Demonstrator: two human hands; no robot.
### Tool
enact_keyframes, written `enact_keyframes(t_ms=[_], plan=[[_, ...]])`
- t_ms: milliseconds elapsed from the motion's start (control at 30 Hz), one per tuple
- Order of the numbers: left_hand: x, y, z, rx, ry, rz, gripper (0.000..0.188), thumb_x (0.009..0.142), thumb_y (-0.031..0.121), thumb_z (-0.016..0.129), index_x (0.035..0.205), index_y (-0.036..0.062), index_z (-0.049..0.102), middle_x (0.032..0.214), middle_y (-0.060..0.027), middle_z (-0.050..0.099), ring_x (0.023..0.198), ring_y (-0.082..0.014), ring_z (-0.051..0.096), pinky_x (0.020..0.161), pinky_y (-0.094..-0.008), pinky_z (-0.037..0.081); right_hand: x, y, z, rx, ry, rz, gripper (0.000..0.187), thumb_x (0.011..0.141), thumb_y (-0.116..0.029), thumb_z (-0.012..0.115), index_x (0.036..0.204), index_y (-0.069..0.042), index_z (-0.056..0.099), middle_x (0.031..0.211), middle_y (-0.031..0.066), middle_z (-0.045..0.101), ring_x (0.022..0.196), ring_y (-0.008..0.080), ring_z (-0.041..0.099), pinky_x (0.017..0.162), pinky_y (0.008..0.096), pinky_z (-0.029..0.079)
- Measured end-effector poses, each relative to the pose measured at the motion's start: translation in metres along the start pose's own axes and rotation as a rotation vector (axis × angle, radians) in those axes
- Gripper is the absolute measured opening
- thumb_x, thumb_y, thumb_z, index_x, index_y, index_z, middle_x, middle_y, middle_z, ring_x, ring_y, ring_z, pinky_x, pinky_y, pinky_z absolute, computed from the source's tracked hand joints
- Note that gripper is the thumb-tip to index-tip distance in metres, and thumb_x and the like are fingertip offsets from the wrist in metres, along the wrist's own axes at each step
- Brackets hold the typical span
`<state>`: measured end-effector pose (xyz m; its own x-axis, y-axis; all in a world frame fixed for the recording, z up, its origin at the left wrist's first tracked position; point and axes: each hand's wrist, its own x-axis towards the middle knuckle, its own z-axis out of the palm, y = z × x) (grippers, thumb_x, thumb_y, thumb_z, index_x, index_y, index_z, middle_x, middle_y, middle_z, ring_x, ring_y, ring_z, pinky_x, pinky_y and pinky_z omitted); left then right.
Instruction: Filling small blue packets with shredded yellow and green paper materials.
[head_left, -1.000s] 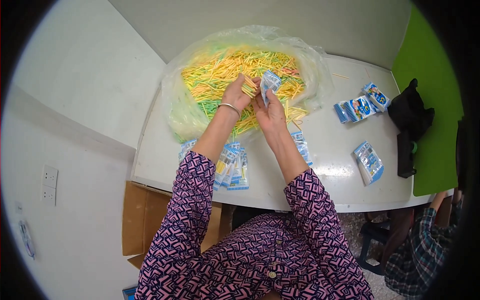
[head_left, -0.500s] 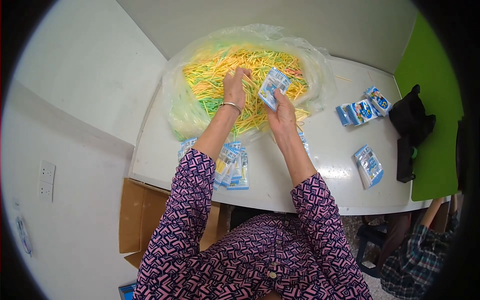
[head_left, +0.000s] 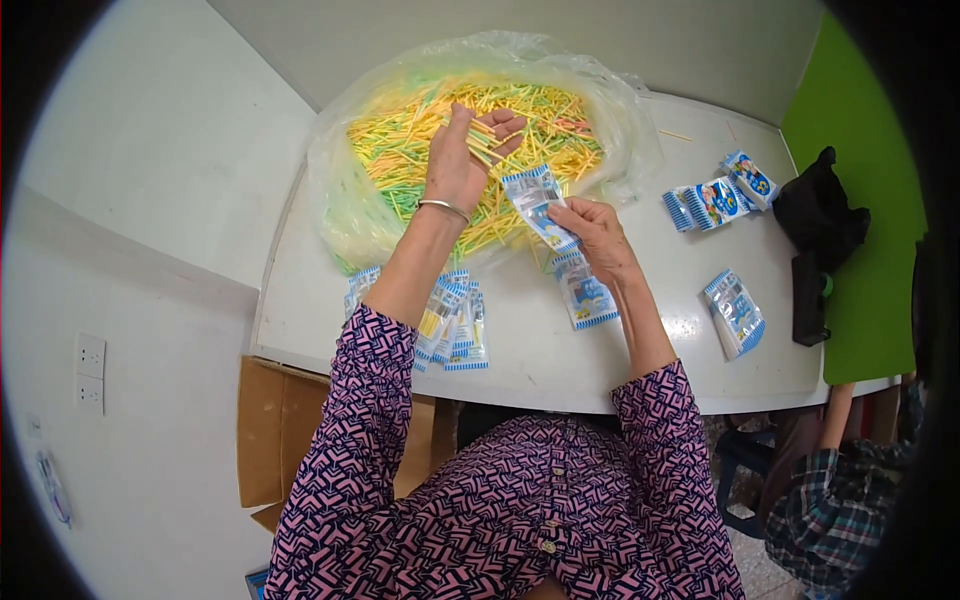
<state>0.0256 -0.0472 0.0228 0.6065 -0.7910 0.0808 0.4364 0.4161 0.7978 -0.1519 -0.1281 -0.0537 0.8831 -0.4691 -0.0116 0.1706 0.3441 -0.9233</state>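
Observation:
A large clear plastic bag (head_left: 335,205) lies open on the table, full of thin yellow, green and orange sticks (head_left: 400,130). Above the pile, my left hand (head_left: 455,170) is turned palm up, its fingers curled around a small bunch of sticks (head_left: 484,145). My right hand (head_left: 603,238) pinches a blue-and-white packet (head_left: 538,205) between thumb and fingers, just in front of the pile. Under that hand another blue-and-white packet (head_left: 585,292) rests on the table. Several packets with yellow sticks inside (head_left: 450,325) lie overlapped near my left forearm, which partly covers them.
On the right are several blue-and-white packets (head_left: 718,202), a single packet (head_left: 735,313) and a black object (head_left: 820,215) beside a green panel (head_left: 860,200). Below the table's left edge stands a cardboard box (head_left: 275,430). A person in a plaid sleeve (head_left: 815,500) is at lower right.
My left hand has turned palm up, with sticks now showing in it. My right hand has moved right and nearer with its packet, uncovering the packet beneath.

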Motion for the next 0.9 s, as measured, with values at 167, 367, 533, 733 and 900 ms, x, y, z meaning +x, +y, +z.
enact_keyframes(t_ms=[167, 367, 533, 733, 900], plan=[[-0.023, -0.010, 0.018, -0.007, -0.122, -0.011, 0.029, 0.098, 0.032, 0.038, 0.098, 0.0034, 0.044, 0.104, -0.0181, 0.057, 0.100, -0.0309, 0.059, 0.087, -0.0436, 0.050, -0.022, -0.003, -0.009, -0.038, -0.060, 0.089, 0.015, 0.085, -0.017, 0.064, 0.081, -0.003, 0.064, 0.073, -0.0016, 0.061, 0.061, 0.0017, 0.051, 0.053, 0.0177, 0.040], [-0.051, -0.019, 0.034, 0.257, -0.207, -0.054, 0.040, 0.095, 0.038, 0.045, 0.095, -0.0016, 0.053, 0.098, -0.0186, 0.061, 0.092, -0.0266, 0.064, 0.080, -0.0348, 0.053, -0.036, -0.006, -0.014, -0.001, -0.090, 0.163, 0.015, 0.085, -0.018, 0.064, 0.081, -0.003, 0.063, 0.074, -0.0013, 0.061, 0.063, 0.0027, 0.053, 0.056, 0.0187, 0.043], [-0.069, -0.027, 0.040, 0.303, -0.166, -0.030, 0.046, 0.096, 0.038, 0.040, 0.097, -0.0053, 0.055, 0.095, -0.0177, 0.063, 0.090, -0.0213, 0.063, 0.077, -0.0305, 0.051, -0.039, -0.002, -0.017, 0.004, -0.113, 0.144, 0.016, 0.085, -0.018, 0.064, 0.082, -0.002, 0.063, 0.076, 0.0003, 0.063, 0.065, 0.0035, 0.054, 0.058, 0.0192, 0.044], [-0.076, -0.037, 0.034, 0.477, -0.228, 0.120, 0.040, 0.097, 0.035, 0.040, 0.101, -0.0038, 0.048, 0.102, -0.0181, 0.060, 0.096, -0.0218, 0.061, 0.084, -0.0302, 0.048, -0.044, -0.001, -0.018, -0.014, -0.098, 0.160, 0.016, 0.085, -0.017, 0.064, 0.083, -0.002, 0.064, 0.076, 0.0001, 0.063, 0.065, 0.0032, 0.055, 0.058, 0.0187, 0.044], [-0.085, -0.046, 0.032, 0.464, -0.183, 0.095, 0.038, 0.097, 0.036, 0.041, 0.101, -0.0013, 0.047, 0.110, -0.0180, 0.059, 0.101, -0.0215, 0.059, 0.086, -0.0302, 0.047, -0.049, 0.003, -0.018, 0.012, -0.084, 0.141, 0.018, 0.084, -0.019, 0.065, 0.086, -0.001, 0.066, 0.076, 0.0005, 0.064, 0.064, 0.0035, 0.055, 0.057, 0.0182, 0.045]])
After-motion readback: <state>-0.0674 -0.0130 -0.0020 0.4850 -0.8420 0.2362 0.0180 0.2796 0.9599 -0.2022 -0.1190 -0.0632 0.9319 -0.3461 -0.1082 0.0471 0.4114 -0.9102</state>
